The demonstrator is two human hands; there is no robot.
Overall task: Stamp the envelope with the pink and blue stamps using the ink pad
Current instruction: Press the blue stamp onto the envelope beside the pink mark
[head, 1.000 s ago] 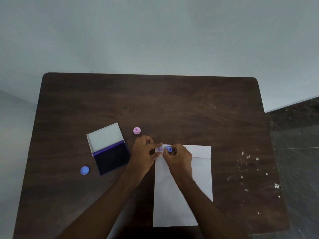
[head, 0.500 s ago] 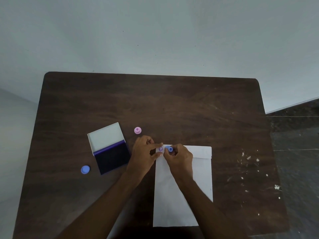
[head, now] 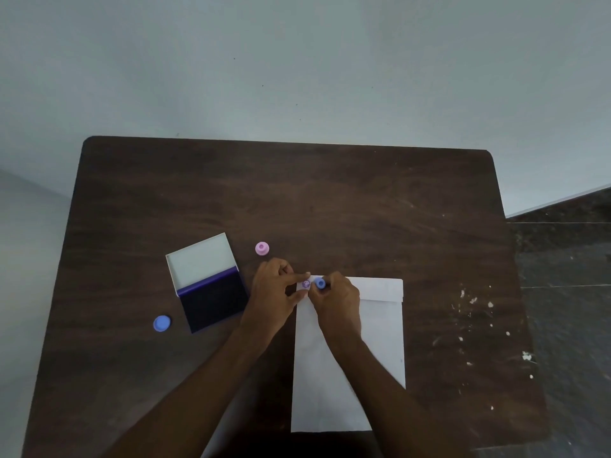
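Note:
A white envelope lies lengthwise on the dark wooden table. My right hand grips the blue stamp, which stands upright on the envelope's top left corner. Just left of it a round purple print shows on the paper. My left hand rests at the envelope's left edge, forefinger and thumb spread on the corner around the print, holding nothing. The pink stamp stands on the table behind my left hand. The open ink pad with its white lid lies to the left.
A blue cap lies on the table left of the ink pad. White flecks are scattered over the table's right side. A pale wall rises behind the table, and dark floor shows to the right.

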